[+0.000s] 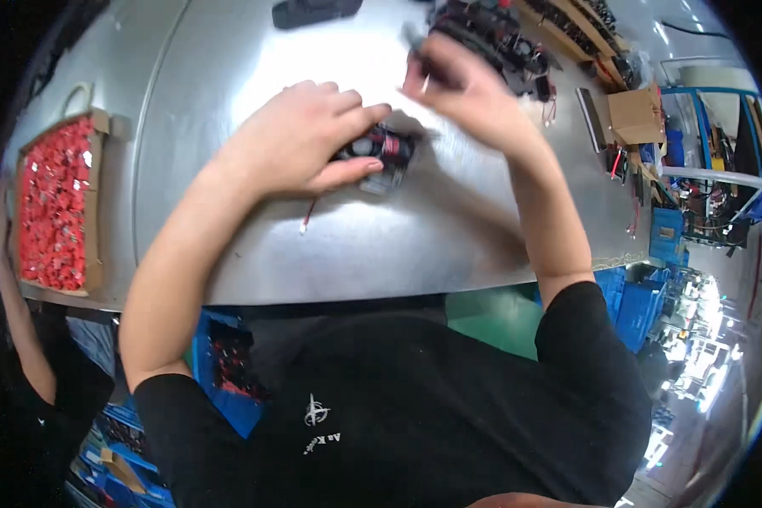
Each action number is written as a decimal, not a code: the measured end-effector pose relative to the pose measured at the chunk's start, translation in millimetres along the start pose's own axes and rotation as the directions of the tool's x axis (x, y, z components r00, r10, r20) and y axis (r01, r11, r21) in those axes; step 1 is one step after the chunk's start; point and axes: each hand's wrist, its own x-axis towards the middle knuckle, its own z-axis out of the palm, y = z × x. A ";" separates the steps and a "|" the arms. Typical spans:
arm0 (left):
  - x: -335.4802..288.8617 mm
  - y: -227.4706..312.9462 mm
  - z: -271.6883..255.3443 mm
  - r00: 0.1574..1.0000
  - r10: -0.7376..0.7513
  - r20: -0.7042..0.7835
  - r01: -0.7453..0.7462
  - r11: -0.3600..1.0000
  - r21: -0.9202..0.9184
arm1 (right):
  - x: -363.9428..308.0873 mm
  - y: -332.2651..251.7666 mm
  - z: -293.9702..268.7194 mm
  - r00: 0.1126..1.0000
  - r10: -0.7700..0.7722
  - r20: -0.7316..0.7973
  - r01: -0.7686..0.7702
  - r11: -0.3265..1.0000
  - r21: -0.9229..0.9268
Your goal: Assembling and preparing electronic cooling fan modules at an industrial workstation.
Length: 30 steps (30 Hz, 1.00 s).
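Observation:
My left hand [309,135] is curled over a small black device [395,146] with a red patch, pressing it against the metal tabletop. Its fingers and thumb close on the device from the left and hide part of it. A thin red wire with a white connector [305,225] trails toward me from beneath that hand. Farther right, my right hand [466,85] is raised above the table, closed around a dark object [440,74]. Motion smears this object, so its kind cannot be made out; a grey end [413,36] sticks out past the fingers.
A cardboard box [100,121] full of small red parts stands at the left. Black wired assemblies [491,38] are heaped beyond my right hand, beside cardboard trays [567,30]. A black piece [313,12] lies at the far edge. Another person's arm [30,339] shows at far left.

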 end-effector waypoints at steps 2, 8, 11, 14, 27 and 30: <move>-4.9 0.4 -4.6 0.997 0.004 0.073 -0.002 1.000 -0.030 | -19.7 4.6 15.2 0.989 -0.002 0.147 0.034 0.977 -0.211; 1.9 16.6 -25.2 0.988 -0.066 -0.141 0.108 0.943 0.315 | -84.9 -32.5 53.0 0.979 0.130 0.157 -0.056 0.911 -0.408; -8.2 30.5 -39.9 0.913 -0.251 -0.323 0.377 0.823 0.426 | -109.1 -51.5 43.9 0.959 0.174 0.226 -0.073 0.916 -0.395; -23.6 57.5 -55.4 0.739 -0.638 -0.215 0.673 0.703 0.228 | -132.9 -49.0 29.1 0.984 0.052 0.168 -0.033 0.993 -0.117; 11.4 47.8 25.2 0.848 -0.503 -0.165 0.487 0.864 -0.128 | -99.4 -33.8 44.2 0.915 -0.391 -0.101 0.251 0.353 0.901; 16.0 39.3 35.2 0.901 -0.434 -0.020 0.425 0.891 -0.158 | -63.5 -27.8 19.8 0.955 -0.256 0.150 0.018 0.556 0.831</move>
